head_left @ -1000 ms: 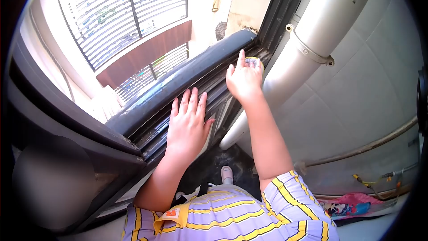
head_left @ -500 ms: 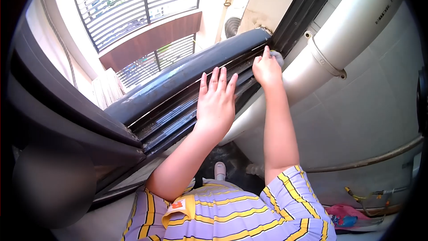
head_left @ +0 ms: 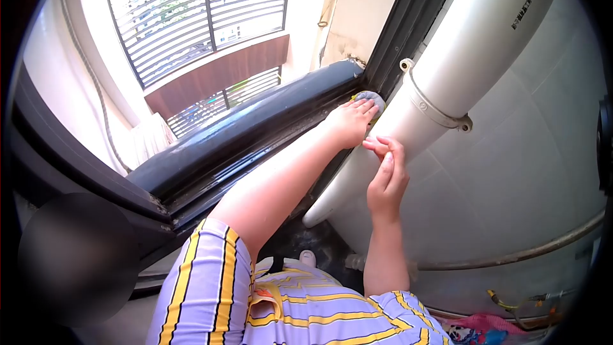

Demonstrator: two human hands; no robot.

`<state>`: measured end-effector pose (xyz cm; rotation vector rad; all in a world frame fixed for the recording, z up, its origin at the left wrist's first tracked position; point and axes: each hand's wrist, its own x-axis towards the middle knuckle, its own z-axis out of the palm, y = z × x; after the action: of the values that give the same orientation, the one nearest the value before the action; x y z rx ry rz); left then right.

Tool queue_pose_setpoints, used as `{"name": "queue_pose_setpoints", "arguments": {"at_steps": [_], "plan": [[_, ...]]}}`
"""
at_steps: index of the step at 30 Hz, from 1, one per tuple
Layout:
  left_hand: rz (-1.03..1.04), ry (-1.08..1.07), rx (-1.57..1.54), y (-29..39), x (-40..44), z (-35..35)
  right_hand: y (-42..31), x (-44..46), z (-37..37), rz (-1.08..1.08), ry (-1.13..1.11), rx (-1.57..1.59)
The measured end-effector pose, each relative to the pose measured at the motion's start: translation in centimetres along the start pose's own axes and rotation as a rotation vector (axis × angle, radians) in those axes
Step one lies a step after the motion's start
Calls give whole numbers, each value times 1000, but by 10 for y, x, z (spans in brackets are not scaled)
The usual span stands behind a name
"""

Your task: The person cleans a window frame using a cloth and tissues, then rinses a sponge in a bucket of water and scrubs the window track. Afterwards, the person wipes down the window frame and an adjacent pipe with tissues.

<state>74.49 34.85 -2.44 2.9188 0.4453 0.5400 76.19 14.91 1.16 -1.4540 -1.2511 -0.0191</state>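
Note:
My left hand (head_left: pixel 353 122) reaches across to the far right end of the black window track (head_left: pixel 281 137). Its fingers rest on a bunched grey cloth (head_left: pixel 370 98) with a yellowish edge, held against the corner of the frame. Part of the cloth is hidden under the hand. Just below and to the right, beside the white pipe (head_left: pixel 440 89), my right hand (head_left: pixel 388 182) is raised with its fingers half bent. I see nothing in it, and it is close to the left hand's wrist.
The thick pipe runs diagonally along the right wall, fixed by a metal clamp (head_left: pixel 440 110). Outside the rounded black sill (head_left: pixel 255 124) is a slatted railing (head_left: pixel 204 13). A thinner pipe (head_left: pixel 511 257) crosses low on the right, above a pink mesh bag (head_left: pixel 488 324).
The left hand has moved up and right onto the cloth in the corner. The right hand has let go of the cloth and drawn back down beside the pipe. The view has shifted slightly.

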Motion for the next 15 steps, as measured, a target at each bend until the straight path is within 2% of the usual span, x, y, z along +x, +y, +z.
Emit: {"name": "queue_pose_setpoints", "arguments": {"at_steps": [2,5,6,10,11,13,15], "plan": [[23,7,63,-4,18,6,7,-2,0,11,-48,35],[68,16,35,-10,31,10,-2,3,8,-93,1,-15],[65,6,-2,-10,27,2,-5,3,7,-65,-6,-2],[31,-54,-65,-11,-8,-25,0,-4,1,-201,77,-173],[39,-22,-66,-9,-20,-30,0,-6,-2,-267,145,-379],[-35,-113,-197,-1,-39,-53,7,-6,-4,-406,280,-790],[-47,-192,-150,5,-48,-73,37,9,-1,-453,351,-852]]}}
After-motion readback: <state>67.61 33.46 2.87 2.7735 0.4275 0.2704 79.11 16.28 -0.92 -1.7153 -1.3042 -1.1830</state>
